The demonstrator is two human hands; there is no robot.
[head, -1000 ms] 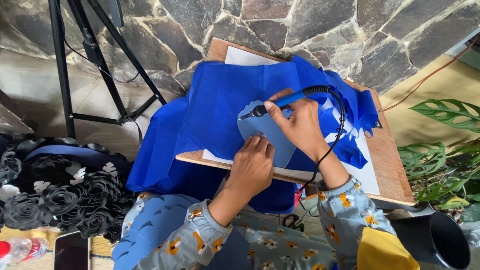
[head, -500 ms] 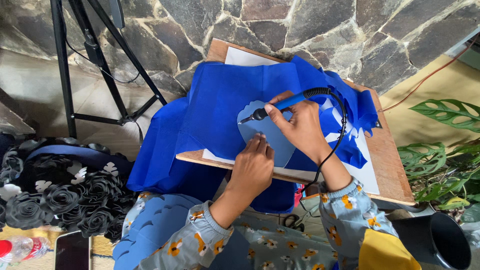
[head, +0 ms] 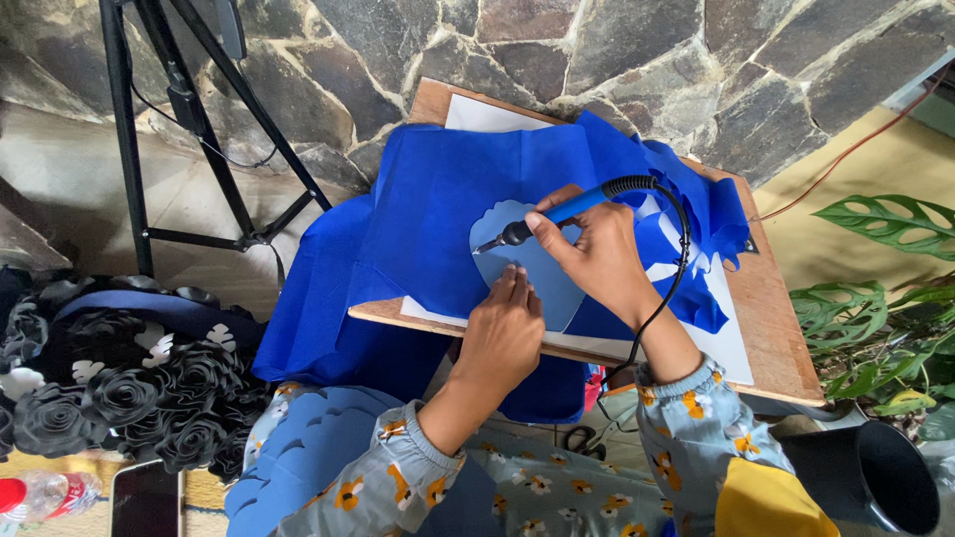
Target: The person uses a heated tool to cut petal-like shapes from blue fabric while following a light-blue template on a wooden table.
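Note:
A sheet of blue fabric (head: 438, 209) lies draped over a wooden board (head: 771, 328). On it rests a paler blue petal-shaped template (head: 532, 273). My right hand (head: 592, 249) grips a blue-handled soldering-style cutting tool (head: 567, 211), its tip touching the template's upper left edge. A black cord (head: 676, 259) runs from the tool round my wrist. My left hand (head: 502, 328) presses flat on the template's lower part, fingers together.
A black tripod (head: 189, 119) stands at the left against a stone wall (head: 617, 50). Black fabric roses (head: 119, 388) are heaped at lower left, beside a phone (head: 147, 499) and a bottle (head: 45, 494). Cut blue petals (head: 308, 447) lie on my lap. Green leaves (head: 885, 298) and a black cone (head: 870, 477) are at right.
The tool tip has shifted slightly along the template's edge; both hands otherwise stay in place.

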